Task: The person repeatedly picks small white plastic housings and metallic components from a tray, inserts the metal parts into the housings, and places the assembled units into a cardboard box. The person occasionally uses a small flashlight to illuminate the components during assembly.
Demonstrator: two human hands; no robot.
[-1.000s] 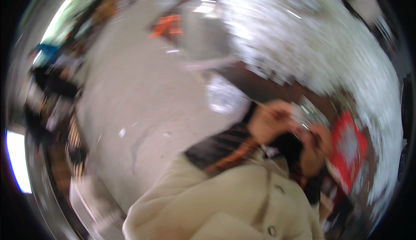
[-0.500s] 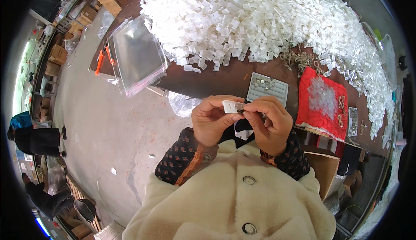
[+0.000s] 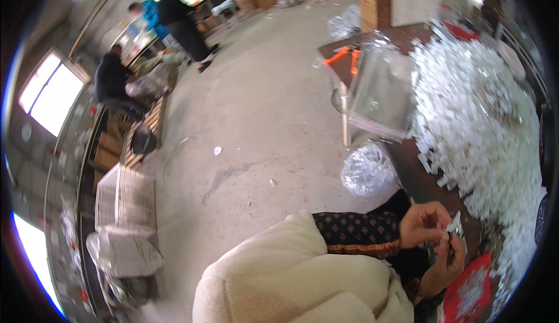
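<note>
At the lower right, my left hand (image 3: 422, 225) is closed in a pinch on a small white and clear plastic piece (image 3: 456, 224). My right hand (image 3: 443, 269) is just below, its thumb and fingers pinched at the same piece. Something small and dark shows between the fingertips, too blurred to name. Beyond the hands, a large heap of similar white plastic pieces (image 3: 466, 107) covers the brown table (image 3: 428, 168). A red cloth (image 3: 470, 288) with clear bits on it lies beside my right hand.
Clear plastic bags (image 3: 381, 90) and an orange-handled tool (image 3: 343, 56) lie on the table's far corner. A crumpled clear bag (image 3: 367, 170) is below the table edge. Several people, one in black (image 3: 180, 20), are across the concrete floor (image 3: 256, 119). A white slatted crate (image 3: 125, 198) stands left.
The view has swung to the left, so the table and my hands now appear at the right. Both hands still hold the small plastic piece together.
</note>
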